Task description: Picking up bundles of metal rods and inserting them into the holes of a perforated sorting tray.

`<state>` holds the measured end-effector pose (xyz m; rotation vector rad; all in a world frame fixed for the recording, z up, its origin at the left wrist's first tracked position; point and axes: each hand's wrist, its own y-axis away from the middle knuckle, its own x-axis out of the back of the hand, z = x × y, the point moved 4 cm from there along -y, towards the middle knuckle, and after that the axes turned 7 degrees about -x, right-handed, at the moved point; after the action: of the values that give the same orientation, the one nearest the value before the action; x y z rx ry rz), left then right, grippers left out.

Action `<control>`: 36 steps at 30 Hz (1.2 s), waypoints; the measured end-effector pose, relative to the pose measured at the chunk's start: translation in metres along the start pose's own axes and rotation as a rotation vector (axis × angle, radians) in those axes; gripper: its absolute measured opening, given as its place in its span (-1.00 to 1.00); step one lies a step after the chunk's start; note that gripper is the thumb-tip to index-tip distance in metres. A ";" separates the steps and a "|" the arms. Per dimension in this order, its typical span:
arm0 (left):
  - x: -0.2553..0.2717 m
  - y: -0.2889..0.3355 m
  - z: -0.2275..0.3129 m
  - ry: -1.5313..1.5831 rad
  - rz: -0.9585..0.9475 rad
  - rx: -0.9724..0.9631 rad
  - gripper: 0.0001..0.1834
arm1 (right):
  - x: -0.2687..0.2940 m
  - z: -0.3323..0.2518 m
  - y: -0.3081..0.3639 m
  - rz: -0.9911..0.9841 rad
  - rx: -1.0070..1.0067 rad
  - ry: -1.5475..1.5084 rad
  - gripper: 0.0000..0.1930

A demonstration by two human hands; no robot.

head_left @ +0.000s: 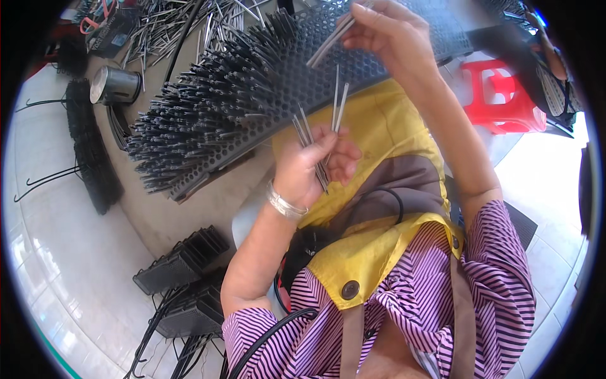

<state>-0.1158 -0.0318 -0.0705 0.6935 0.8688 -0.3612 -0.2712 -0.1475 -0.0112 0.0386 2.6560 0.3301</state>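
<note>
Several thin metal rods are held in my left hand, its fingers curled round them over my yellow apron. Two of these rods stick up higher than the others, beside my fingertips. My right hand pinches a few more thin rods, slanting down over the board. Below it lies a dark perforated board full of round holes. Packed into its left part stand many dark, slim rods in dense rows; the holes under my right hand look bare.
Loose metal rods lie heaped behind the board, by a metal can. Black racks stand at lower left, and a black brush-like strip is at the left wall. A red plastic stool stands to the right.
</note>
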 end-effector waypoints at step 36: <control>-0.008 0.000 0.001 0.003 -0.056 -0.006 -0.76 | -0.068 -0.001 -0.031 -0.213 0.782 1.406 -0.85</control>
<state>-0.1202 -0.0328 -0.0636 0.6658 0.8929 -0.4076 -0.2103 -0.1829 0.0121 -0.3493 3.8556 -1.2108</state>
